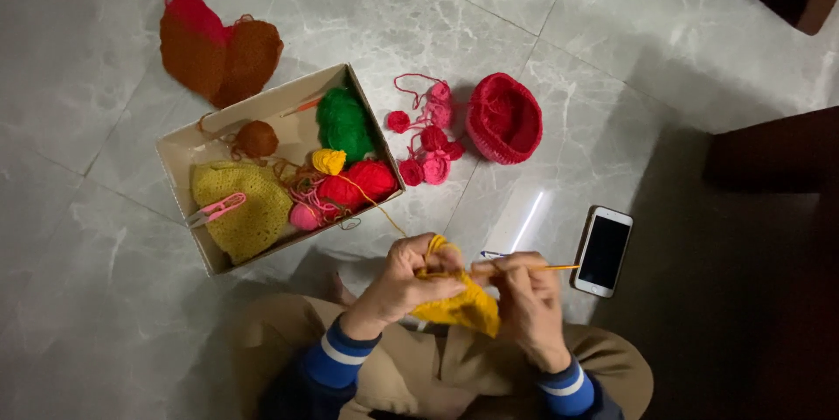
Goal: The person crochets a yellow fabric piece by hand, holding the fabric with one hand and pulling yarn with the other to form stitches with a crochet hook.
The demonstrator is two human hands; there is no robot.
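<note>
Left hand [404, 280] grips yellow crochet piece [463, 305], right hand [524, 293] grips hook [533, 268]; piece small, approx. early stage, lots left.

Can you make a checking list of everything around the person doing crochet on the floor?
Surface: grey marble floor tiles, shiny.
Job's things: yellow crochet piece in both hands; yellow strand runs to the cardboard box.
Clutter: box holds a green yarn ball, red yarn, yellow crochet hat, pink scissors. Beside it: red crochet basket, small pink flowers, brown-red piece, phone.
Grips: left hand pinches the work; right hand holds the crochet hook.
Cables: nothing seen.
Surroundings: dark furniture at right.
</note>
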